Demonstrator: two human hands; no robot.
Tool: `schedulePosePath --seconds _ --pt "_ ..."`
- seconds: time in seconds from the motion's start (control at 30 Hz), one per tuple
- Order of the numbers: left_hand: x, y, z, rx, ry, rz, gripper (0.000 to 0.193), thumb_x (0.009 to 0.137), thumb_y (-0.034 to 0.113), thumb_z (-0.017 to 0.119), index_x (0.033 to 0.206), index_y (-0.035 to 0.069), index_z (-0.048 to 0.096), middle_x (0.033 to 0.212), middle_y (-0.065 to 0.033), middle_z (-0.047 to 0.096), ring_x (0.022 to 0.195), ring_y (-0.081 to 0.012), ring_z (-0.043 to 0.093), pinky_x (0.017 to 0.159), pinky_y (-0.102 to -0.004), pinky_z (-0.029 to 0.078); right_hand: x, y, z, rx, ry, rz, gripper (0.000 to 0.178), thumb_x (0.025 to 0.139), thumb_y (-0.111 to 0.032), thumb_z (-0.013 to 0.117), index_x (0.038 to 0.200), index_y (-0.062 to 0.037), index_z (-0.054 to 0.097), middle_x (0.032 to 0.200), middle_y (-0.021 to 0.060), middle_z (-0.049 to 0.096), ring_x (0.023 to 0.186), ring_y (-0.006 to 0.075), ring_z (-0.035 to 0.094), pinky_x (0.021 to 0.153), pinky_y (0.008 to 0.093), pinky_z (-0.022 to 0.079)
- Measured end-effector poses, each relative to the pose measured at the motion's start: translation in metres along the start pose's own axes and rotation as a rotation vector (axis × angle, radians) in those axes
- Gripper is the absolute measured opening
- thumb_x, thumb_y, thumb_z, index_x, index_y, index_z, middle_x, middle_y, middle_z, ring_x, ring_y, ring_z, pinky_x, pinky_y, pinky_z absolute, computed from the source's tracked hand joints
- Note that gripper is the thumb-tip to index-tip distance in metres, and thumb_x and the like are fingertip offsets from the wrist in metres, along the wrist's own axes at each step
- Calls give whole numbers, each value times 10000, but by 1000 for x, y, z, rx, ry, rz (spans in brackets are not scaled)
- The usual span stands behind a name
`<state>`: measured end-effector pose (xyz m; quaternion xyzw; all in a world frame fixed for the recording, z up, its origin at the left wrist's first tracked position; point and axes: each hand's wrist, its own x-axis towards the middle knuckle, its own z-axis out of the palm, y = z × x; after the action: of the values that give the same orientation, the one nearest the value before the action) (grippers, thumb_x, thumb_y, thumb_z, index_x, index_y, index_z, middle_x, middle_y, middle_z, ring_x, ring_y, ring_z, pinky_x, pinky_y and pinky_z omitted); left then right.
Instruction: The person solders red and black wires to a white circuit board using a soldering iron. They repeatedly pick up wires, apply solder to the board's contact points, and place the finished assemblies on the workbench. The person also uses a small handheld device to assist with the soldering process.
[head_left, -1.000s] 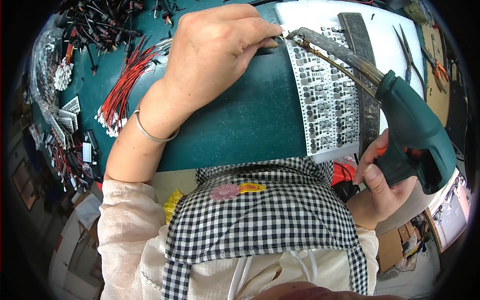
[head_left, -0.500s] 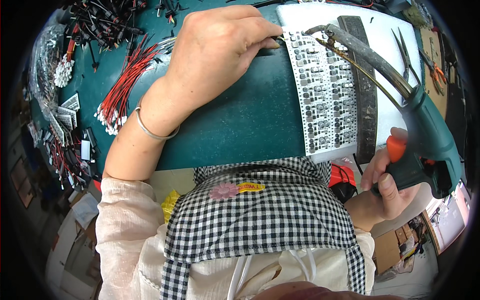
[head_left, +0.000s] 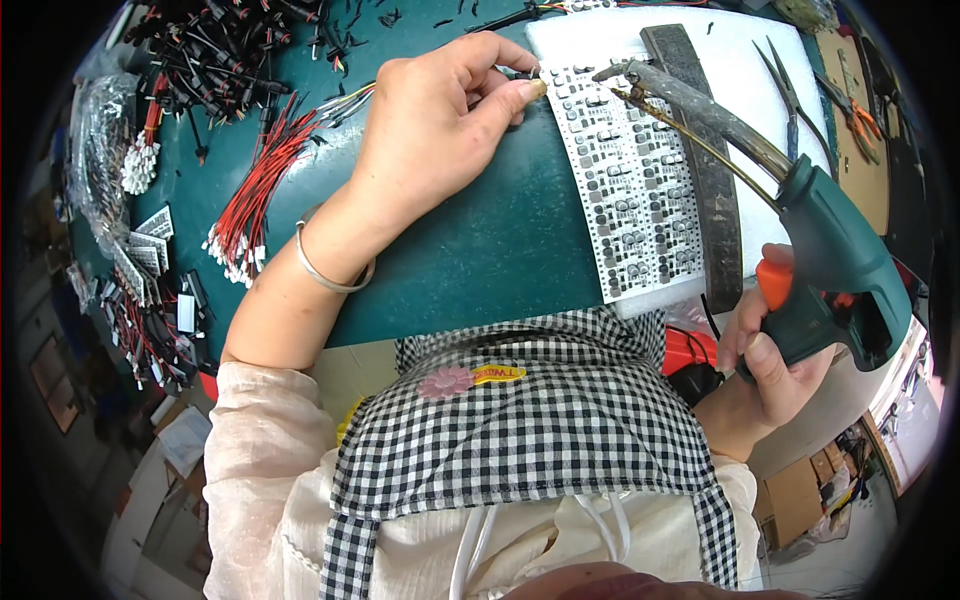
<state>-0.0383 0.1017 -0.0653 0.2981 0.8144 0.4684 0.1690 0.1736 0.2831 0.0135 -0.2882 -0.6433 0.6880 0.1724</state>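
My left hand is closed in a pinch at the upper left corner of a white panel of circuit boards. Its fingertips hold what looks like a thin dark wire, mostly hidden by the fingers. A green soldering gun with an orange trigger is in my right hand. The gun's metal tip hangs over the upper part of the panel, near my left fingertips. Small dark components stand in rows on the panel. A dark bar lies along its right side, on a white foam sheet.
Red wires with white connectors lie left of my forearm on the green table. Behind them is a heap of black cables. Tweezers and orange-handled pliers lie at the right. Small boards sit at the far left.
The view has shifted slightly. My left fingers have turned, with the thumb now showing along the pinch. The soldering gun's tip stays above the upper part of the panel.
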Motion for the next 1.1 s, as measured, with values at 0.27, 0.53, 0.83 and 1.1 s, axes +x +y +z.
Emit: schedulePosePath --seconds 0.27,0.53,0.83,1.1 --pt "-5 -1 12 198 216 267 165 793 100 703 912 38 608 640 -77 628 518 -178 608 487 -287 470 -5 10 3 -79 -23 -67 709 737 -179 761 1227 162 377 631 78 477 414 119 443 376 223 380" --pt "-1 -5 12 155 211 282 151 764 94 699 881 42 618 630 -76 618 511 -198 603 483 -298 471 -12 14 8 -101 -3 -100 677 754 -158 747 1237 134 373 653 84 489 445 131 467 397 226 393" --pt "3 -11 9 162 216 391 112 762 93 691 849 54 631 644 -95 646 568 -213 661 523 -298 518 -16 19 5 -113 -119 -3 584 754 -68 721 1202 111 394 1014 182 502 558 146 517 441 249 450" --pt "4 -10 8 171 213 400 92 750 96 689 820 68 638 630 -94 639 572 -230 661 523 -309 518 -20 20 16 -92 -69 53 524 733 7 698 1177 102 438 1076 170 506 636 157 544 463 246 470"
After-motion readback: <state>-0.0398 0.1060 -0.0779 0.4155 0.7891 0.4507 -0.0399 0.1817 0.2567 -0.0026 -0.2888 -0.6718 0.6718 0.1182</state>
